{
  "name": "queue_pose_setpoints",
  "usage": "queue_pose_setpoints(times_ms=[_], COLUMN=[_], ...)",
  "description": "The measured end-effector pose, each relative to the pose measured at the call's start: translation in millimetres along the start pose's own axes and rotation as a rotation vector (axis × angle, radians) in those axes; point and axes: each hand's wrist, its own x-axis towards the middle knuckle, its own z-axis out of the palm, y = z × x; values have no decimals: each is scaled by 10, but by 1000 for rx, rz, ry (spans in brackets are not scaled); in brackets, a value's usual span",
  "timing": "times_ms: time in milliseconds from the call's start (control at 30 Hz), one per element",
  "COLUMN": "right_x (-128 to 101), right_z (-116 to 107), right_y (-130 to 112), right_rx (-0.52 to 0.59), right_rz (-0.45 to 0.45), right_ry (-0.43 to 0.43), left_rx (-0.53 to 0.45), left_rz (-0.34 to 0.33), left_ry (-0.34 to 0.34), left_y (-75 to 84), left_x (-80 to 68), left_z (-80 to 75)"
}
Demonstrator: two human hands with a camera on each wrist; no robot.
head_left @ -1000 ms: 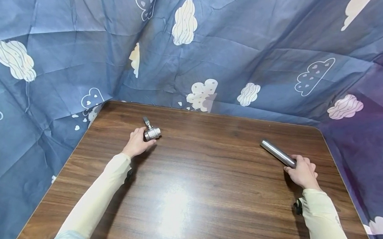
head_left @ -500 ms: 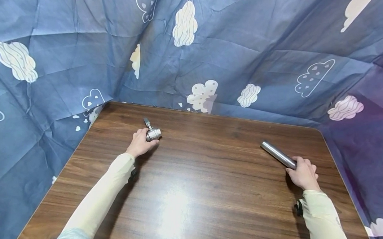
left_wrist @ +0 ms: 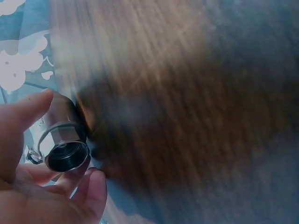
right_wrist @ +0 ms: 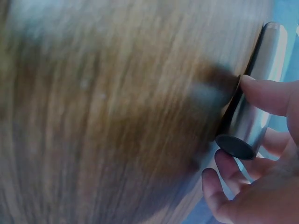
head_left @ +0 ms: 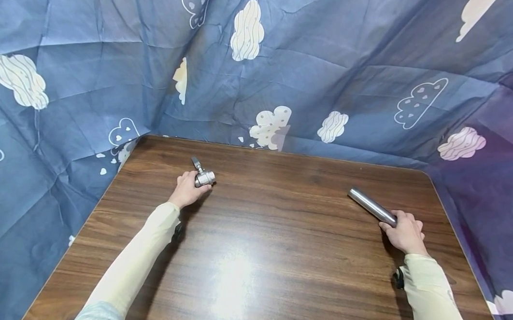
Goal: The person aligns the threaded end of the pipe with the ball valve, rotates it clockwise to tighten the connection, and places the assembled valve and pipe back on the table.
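Underneath everything lies a dark wood-grain table point(head_left: 260, 237) with rounded corners, walled in on its far and side edges by creased blue fabric printed with white clouds point(head_left: 321, 60). Toward the table's far left corner, the left hand point(head_left: 184, 190) curls its fingers round a small steel ball valve point(head_left: 203, 177); the valve has a short lever handle, a hexagonal collar and a dark threaded bore. Near the table's right edge, the right hand point(head_left: 403, 233) grips one end of a smooth polished steel tube point(head_left: 370, 205) with a dark end face.

A makeshift recording booth: cloud-print blue cloth point(head_left: 320, 55) draped around a wooden table point(head_left: 261, 256).
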Motion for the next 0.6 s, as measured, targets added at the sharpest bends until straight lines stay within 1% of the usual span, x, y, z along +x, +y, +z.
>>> queue_pose_setpoints(times_ms=[233, 333, 600], right_x=[-3, 3, 20], right_z=[1, -2, -14], right_y=[-13, -5, 25], right_rx=[-1, -4, -3], right_rz=[10, -2, -28], right_ry=[-9, -9, 1], left_rx=[16, 22, 11], left_rz=[21, 36, 40], left_ry=[-5, -2, 6], left_y=[-6, -8, -18], left_x=[14, 21, 25], left_z=[-5, -3, -4])
